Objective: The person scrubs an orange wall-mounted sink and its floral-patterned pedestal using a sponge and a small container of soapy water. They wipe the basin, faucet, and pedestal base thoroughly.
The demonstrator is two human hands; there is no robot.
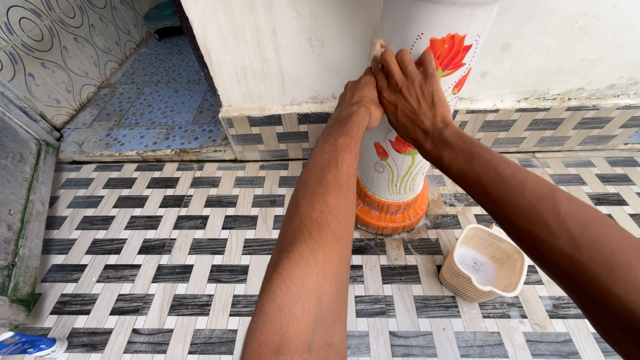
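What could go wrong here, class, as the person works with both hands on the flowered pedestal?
1. The beige tub holding cloudy liquid stands on the tiled floor close beside the pedestal and under the right arm; a knock might tip it.
2. Both the left hand and right hand press high on the pedestal, so a slip could scrape knuckles on the wall.
3. Spilled liquid could make the floor slippery.
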